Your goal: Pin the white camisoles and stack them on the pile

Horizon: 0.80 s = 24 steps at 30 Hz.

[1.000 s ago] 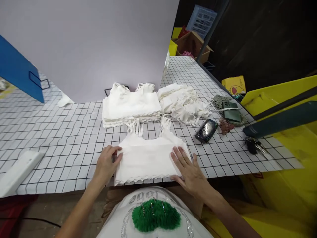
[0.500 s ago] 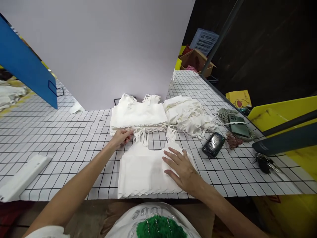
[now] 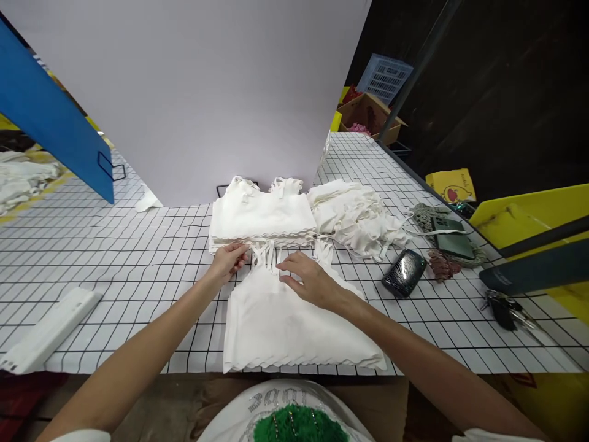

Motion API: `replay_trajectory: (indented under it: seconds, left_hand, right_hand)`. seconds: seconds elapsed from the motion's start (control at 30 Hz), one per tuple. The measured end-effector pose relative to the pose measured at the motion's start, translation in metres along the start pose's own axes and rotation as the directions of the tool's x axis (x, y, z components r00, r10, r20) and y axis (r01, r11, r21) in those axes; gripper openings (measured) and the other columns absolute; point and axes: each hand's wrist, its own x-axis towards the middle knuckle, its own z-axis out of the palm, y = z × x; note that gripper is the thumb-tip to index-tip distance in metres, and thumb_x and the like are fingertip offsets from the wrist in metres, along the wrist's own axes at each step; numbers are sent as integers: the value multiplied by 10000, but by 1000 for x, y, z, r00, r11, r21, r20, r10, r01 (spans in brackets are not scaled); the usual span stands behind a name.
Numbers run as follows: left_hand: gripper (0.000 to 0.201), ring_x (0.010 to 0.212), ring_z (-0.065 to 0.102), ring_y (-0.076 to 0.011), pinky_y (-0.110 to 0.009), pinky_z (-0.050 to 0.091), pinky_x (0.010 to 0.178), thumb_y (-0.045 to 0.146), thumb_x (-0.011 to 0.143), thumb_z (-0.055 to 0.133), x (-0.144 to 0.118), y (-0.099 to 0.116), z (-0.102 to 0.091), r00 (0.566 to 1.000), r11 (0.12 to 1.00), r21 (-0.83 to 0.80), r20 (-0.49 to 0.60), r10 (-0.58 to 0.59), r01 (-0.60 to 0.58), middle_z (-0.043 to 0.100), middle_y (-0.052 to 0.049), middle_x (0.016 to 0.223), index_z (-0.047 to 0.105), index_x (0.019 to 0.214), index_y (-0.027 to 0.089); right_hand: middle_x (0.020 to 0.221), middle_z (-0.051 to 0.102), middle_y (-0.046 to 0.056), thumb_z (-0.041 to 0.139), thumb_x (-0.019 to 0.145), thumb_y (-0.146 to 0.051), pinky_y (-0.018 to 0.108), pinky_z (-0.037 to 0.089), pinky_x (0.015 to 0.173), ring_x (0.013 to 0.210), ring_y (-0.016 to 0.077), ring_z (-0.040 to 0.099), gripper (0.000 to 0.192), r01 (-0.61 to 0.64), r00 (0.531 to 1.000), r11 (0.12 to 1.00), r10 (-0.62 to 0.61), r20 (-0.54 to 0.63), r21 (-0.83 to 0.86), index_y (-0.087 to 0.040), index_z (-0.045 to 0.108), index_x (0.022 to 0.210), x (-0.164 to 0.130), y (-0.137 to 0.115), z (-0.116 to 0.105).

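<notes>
A stack of white strappy tops (image 3: 294, 331) lies flat in front of me, wavy hems toward me and thin straps away. My left hand (image 3: 230, 261) is at the stack's upper left, fingertips pinched at the end of a shoulder strap (image 3: 261, 253). Over the neckline, my right hand (image 3: 309, 279) reaches leftward, thumb and fingers apart, its fingertips by the left straps. I cannot tell whether they touch a strap. Just beyond, a second neat pile of white tops (image 3: 264, 215) sits against the grey-white panel. A loose heap of white garments (image 3: 356, 215) lies to its right.
On the right of the checked tabletop (image 3: 161, 264) are a black wrapped object (image 3: 405, 273), a phone (image 3: 453, 238), keys (image 3: 508, 310) and a dark bottle (image 3: 534, 270). A white power strip (image 3: 50, 331) lies at left. The upright panel (image 3: 207, 92) stands behind the piles.
My right hand has moved left and away from me, from the right side of the stack to the left straps. The top garment's right side now spreads farther right. My left hand stays by the straps.
</notes>
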Motion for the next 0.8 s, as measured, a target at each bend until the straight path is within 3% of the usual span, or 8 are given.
replay_trajectory:
  seconds: [0.13, 0.37, 0.57, 0.67, 0.73, 0.8]
  left_hand:
    - [317, 394, 433, -28, -134, 244, 344, 268, 660, 893, 1, 1, -2, 1000, 999, -32, -10, -26, 26, 574, 24, 540, 630, 753, 118]
    - [312, 381, 376, -13, -129, 217, 342, 212, 697, 866, 7, 7, 11, 999, 996, -82, 34, -27, 29, 528, 36, 504, 568, 655, 131]
    - [284, 488, 516, -56, -152, 375, 410, 314, 721, 842, -15, 19, 6, 995, 996, -82, 94, 30, -22, 653, -31, 664, 720, 862, 100]
    - [328, 453, 491, -63, -176, 360, 394, 389, 713, 845, -30, 26, 11, 976, 986, 15, 144, 164, -168, 655, -28, 635, 737, 852, 113]
    - [355, 416, 478, -73, -195, 344, 376, 464, 740, 812, -41, 29, 18, 936, 941, 144, 226, 270, -306, 645, -26, 597, 737, 823, 127]
    - [363, 397, 486, -84, -204, 336, 364, 503, 786, 761, -51, 29, 24, 894, 871, 268, 306, 328, -412, 638, -29, 574, 735, 789, 141]
  right_hand:
    - [937, 685, 92, 619, 941, -169, 375, 552, 793, 905, 225, 614, 139, -32, 999, 999, 32, 32, 10, -164, 695, 1057, 4, 4, 6]
    - [913, 698, 95, 618, 929, -154, 365, 546, 782, 878, 218, 621, 150, -1, 999, 997, -2, 38, 75, -150, 695, 1058, 5, 6, 16]
    - [880, 709, 72, 579, 931, -182, 346, 506, 803, 856, 199, 629, 161, -149, 989, 960, 150, 13, 237, -172, 726, 996, 15, 10, 8]
    - [871, 696, 57, 578, 945, -344, 327, 481, 785, 840, 186, 622, 234, -299, 947, 855, 322, 19, 423, -187, 740, 882, 34, 6, 9]
    - [859, 686, 56, 561, 938, -510, 319, 465, 766, 834, 182, 617, 395, -381, 902, 706, 424, 74, 597, -177, 723, 797, 48, 1, 12]
    - [776, 666, 48, 558, 900, -627, 313, 444, 729, 764, 170, 612, 511, -429, 872, 509, 447, 197, 746, -163, 687, 731, 61, -5, 15]
